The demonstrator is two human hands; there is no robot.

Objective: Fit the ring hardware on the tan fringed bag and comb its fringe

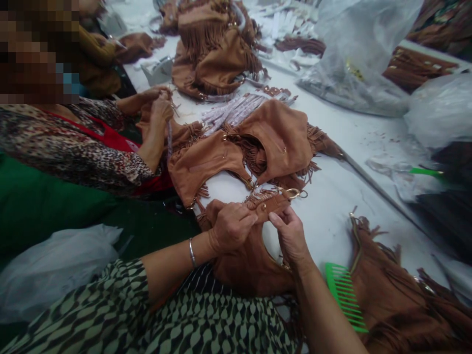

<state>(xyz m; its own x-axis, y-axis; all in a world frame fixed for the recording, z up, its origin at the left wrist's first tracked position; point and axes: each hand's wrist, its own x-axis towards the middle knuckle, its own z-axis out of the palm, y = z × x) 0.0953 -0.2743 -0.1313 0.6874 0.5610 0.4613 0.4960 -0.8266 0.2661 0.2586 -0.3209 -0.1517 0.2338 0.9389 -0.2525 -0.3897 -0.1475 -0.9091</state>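
A brown suede bag (pixel 250 265) is held at the near edge of the white worktop (pixel 332 206), just in front of the person's patterned sleeve (pixel 121 305). Its strap tab (pixel 267 202) is pinched by the left hand (pixel 230 227), whose fingers are closed together over the tab's left end. The right hand (pixel 291 235) is set against the tab from below, its thumb and fingers pressed onto the suede beside a gold ring (pixel 294 192) at the tab's tip. A silver bangle (pixel 191 252) is worn on the left wrist.

A green comb (pixel 344 297) is seen lying just right of the right forearm, partly under the edge of a fringed bag (pixel 391 285). Further back, two more fringed bags (pixel 254 147) are laid overlapping on the worktop, and a heap of bags (pixel 217 49) is stacked beyond them. Clear plastic sacks (pixel 361 44) are piled at the far right.

To the left, a co-worker's hands (pixel 160 105) are raised over another brown piece; what is gripped there appears to be a thin pale strip, though it is too small to be certain.
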